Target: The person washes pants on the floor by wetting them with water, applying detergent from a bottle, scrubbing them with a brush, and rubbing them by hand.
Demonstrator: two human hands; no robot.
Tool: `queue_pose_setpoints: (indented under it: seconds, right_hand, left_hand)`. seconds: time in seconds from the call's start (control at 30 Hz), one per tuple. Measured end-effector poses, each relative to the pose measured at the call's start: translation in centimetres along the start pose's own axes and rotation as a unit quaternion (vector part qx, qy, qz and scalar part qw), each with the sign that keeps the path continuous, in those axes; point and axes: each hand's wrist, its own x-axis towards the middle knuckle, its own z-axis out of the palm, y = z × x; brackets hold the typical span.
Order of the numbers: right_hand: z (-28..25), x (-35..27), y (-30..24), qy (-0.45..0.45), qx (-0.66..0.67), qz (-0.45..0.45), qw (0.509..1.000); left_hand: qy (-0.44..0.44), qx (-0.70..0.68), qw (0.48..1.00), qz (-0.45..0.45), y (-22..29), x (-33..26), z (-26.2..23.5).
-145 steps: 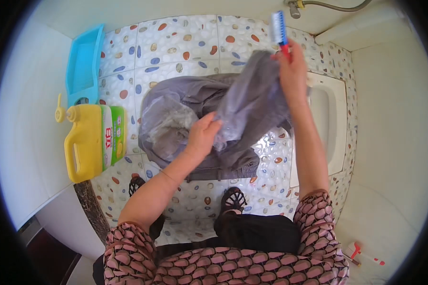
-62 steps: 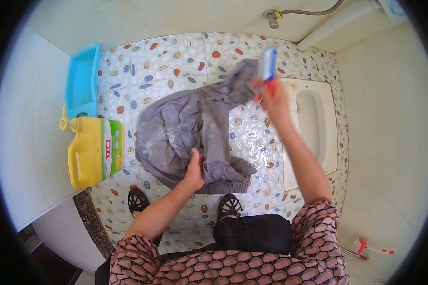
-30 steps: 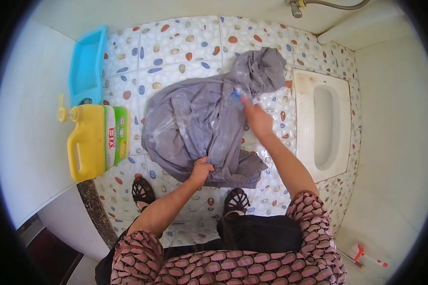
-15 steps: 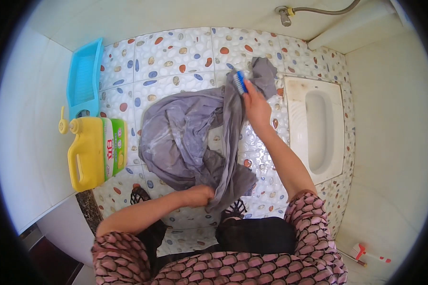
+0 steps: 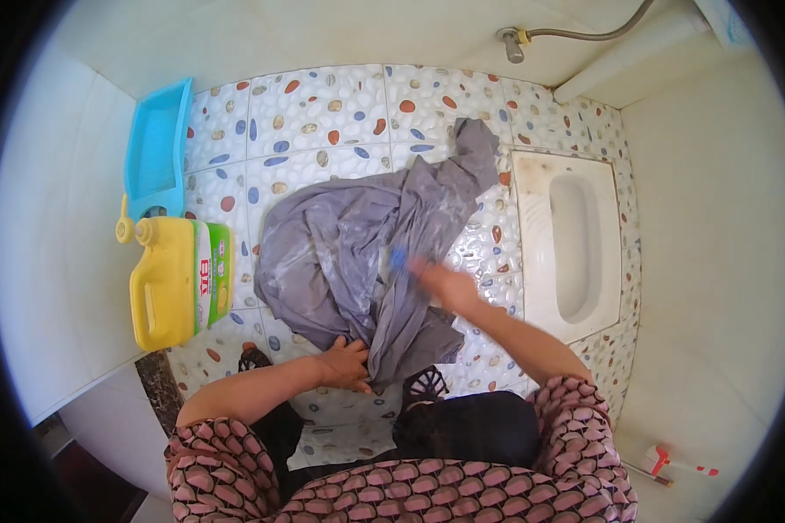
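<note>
Head view, looking down on a pebble-patterned tiled floor [image 5: 323,113]. Large grey wet cloth garment [image 5: 358,253] spread crumpled at centre of that floor, one end trailing toward the white squat toilet pan [image 5: 571,244]. Left hand [image 5: 347,364] pressed on the near hem, fingers curled and clamped on a fold of fabric. Right hand [image 5: 440,283] on the middle of the cloth, motion-blurred, closed round a small blue scrubbing brush [image 5: 399,258] (only its tip visible). Whitish suds streaked over the left and central panels; judged as scrubbing part done, far end near the pan apparently unsoaped, rinsing not begun. Yellow plastic detergent jug [image 5: 170,283] lying on its side to the left, well apart; light-blue plastic tray [image 5: 155,148] beyond it. Hose fitting [image 5: 513,42] on the far wall.
</note>
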Motion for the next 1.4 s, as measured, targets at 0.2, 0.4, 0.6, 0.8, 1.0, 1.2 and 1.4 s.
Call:
queue_pose_setpoints:
  seconds: [0.2,0.4,0.6,0.8,1.0,1.2,1.4]
  right_hand:
    - [-5.5,3.7,2.8,0.021,-0.133,0.264,0.955]
    - [2.1,1.0,-0.2,-0.065,-0.082,-0.018,0.994]
    - [-5.3,6.6,2.4,0.104,-0.169,0.181,0.963]
    - [-1.0,3.4,1.6,-0.088,-0.17,-0.082,0.978]
    - [-4.6,8.3,3.2,0.15,-0.188,0.203,0.949]
    - [-0.7,2.9,5.0,0.078,-0.128,0.015,0.989]
    - [-5.0,9.7,3.0,0.201,-0.083,0.209,0.953]
  left_hand:
    - [-0.084,0.14,0.986,0.043,1.8,1.6,-1.0]
    - [0.016,0.132,0.991,-0.003,2.0,1.7,1.5]
    - [0.08,0.161,0.983,0.017,2.2,3.0,2.7]
    - [-0.005,0.175,0.984,-0.031,2.4,3.2,2.1]
    - [0.081,0.158,0.984,-0.03,2.7,3.4,1.6]
    - [0.047,0.172,0.984,-0.031,2.5,3.8,3.0]
    - [0.006,0.136,0.989,-0.057,2.8,4.5,0.7]
